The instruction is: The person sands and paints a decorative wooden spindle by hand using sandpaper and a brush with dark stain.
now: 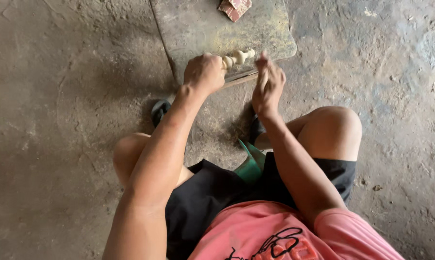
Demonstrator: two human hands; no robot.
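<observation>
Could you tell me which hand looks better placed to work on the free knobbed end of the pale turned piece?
Probably the right hand: it hangs open beside the bare knobbed tip of the turned wooden piece, holding nothing visible. The left hand is closed round the piece's other end, over the board.

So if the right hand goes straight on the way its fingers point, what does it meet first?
Probably the pale turned wooden piece held in the left hand; the right hand points up toward its tip, though depth is unclear.

Bare floor [58,120] lies open on both sides; ahead, a worn board [203,29] and a red block [234,8] obstruct.
</observation>
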